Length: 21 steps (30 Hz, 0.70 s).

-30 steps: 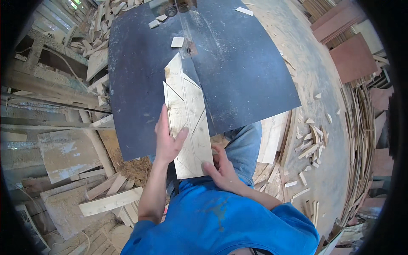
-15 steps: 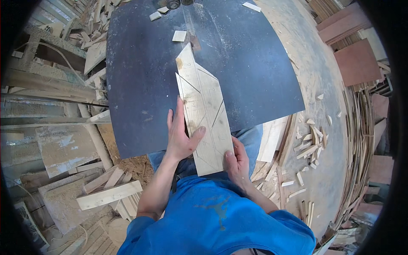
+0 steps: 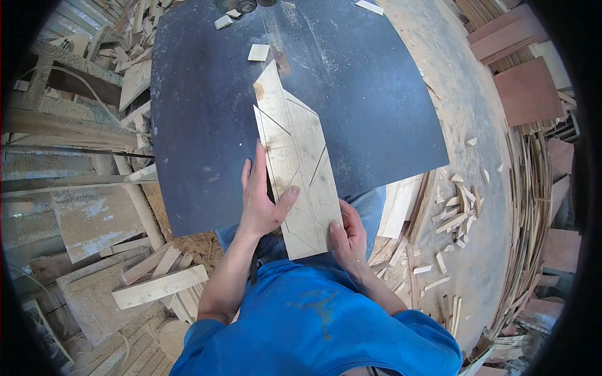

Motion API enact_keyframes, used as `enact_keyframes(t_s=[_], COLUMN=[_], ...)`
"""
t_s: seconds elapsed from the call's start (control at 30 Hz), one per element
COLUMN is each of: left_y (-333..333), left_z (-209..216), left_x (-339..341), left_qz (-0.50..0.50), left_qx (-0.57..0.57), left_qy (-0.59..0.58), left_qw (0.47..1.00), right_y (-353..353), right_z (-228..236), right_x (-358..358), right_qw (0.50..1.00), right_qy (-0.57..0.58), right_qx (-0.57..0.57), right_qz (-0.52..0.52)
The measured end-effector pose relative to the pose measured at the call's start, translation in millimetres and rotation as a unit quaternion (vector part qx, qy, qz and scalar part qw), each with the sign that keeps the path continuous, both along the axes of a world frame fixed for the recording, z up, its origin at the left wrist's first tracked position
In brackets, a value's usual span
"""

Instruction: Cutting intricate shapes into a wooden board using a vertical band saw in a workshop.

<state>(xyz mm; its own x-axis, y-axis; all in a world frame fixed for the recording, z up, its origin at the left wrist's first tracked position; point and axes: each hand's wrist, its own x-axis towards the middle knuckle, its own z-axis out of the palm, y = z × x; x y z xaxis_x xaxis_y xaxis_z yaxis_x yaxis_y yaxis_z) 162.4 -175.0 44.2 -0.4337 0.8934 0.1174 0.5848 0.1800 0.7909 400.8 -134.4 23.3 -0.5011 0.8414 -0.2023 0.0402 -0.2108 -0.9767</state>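
Note:
A pale wooden board with pencil lines, slanting saw cuts and a pointed, stepped far end lies lengthwise before me. Its far part rests over the dark table, while the near end juts past the table's edge toward my body. My left hand holds the board's left edge, thumb on the upper face and fingers stretched along the side. At the near right corner, my right hand grips the edge, thumb on top and fingers partly hidden beyond it. Just past the tip sits a small square offcut.
More offcuts lie at the table's far side. Wood scraps are scattered on the dusty floor to the right, near stacked thin strips. On the left are a scrap heap and a loose plank.
The whole view has shifted slightly, and the board and table appear a little further left. Both hands keep the same hold on the board.

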Motion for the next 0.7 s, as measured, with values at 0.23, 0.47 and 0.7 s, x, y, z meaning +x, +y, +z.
enact_keyframes(t_s=[0.23,0.47,0.7], left_y=[8,8,-2], left_z=[-1,6,4], left_x=[-6,-6,0], left_qz=[-0.004,-0.003,-0.004], left_qx=[-0.002,0.019,0.012], left_qy=[0.008,0.039,0.018], left_qw=[1.0,0.999,1.0], right_y=[9,11,-2], right_z=[-1,13,4], right_x=[-2,-3,1], right_qw=[0.999,0.996,0.998], right_qy=[-0.004,-0.059,-0.031], right_qx=[-0.018,0.07,0.051], right_qz=[0.032,-0.001,-0.018])
